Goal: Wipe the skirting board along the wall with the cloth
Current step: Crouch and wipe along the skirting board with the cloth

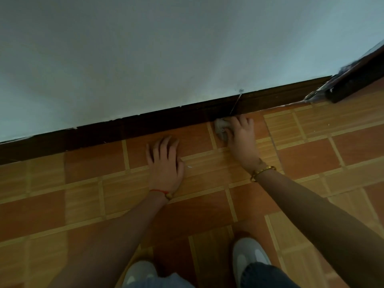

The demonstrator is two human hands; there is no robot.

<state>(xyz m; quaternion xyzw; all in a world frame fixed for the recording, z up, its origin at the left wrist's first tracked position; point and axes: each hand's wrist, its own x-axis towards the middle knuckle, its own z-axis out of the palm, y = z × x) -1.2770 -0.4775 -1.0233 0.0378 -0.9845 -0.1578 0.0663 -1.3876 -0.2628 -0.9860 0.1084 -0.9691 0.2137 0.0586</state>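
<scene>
Two hands low at the wall base. Dark skirting board (166, 123) runs diagonally, rising from lower left to upper right, meeting the pale wall (145, 59) above and the tiled floor (311, 154) below. Board's right end stops near a dark door frame (357, 84); long stretch of board lies open to the left. Thin pale streak crosses the board just above the cloth.

Right hand (242, 134): arm extended, fingers curled over the grey cloth (221, 128), gripping it at the board's bottom edge where board meets floor. Left hand (164, 163): palm down, flat on the floor just short of the board, fingers straight and slightly spread. Shoes (249, 258) behind, well apart from the wall.
</scene>
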